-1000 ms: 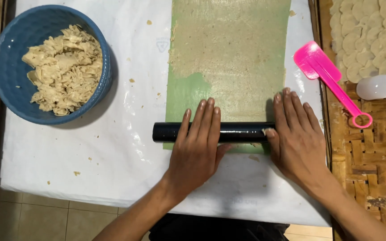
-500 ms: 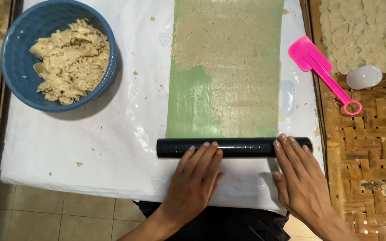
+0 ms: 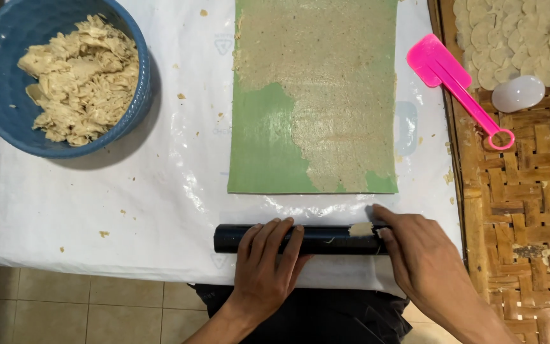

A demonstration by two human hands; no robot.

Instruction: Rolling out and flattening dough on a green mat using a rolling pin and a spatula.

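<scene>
Roller [image 3: 300,239] now lying off the green sheet [image 3: 268,159], nearer the table edge. Left hand [image 3: 265,271] resting on it, fingers spread flat. Right hand [image 3: 421,255] touching its end, fingers pressed together; dough scrap beside fingertips.

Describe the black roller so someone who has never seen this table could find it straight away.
On the white plastic-covered table, look below the green mat spread with beige dough, at the near edge. The black cylindrical roller lies crosswise under the left hand and right hand. It is the only black thing there, with dough stuck near its right end.
</scene>
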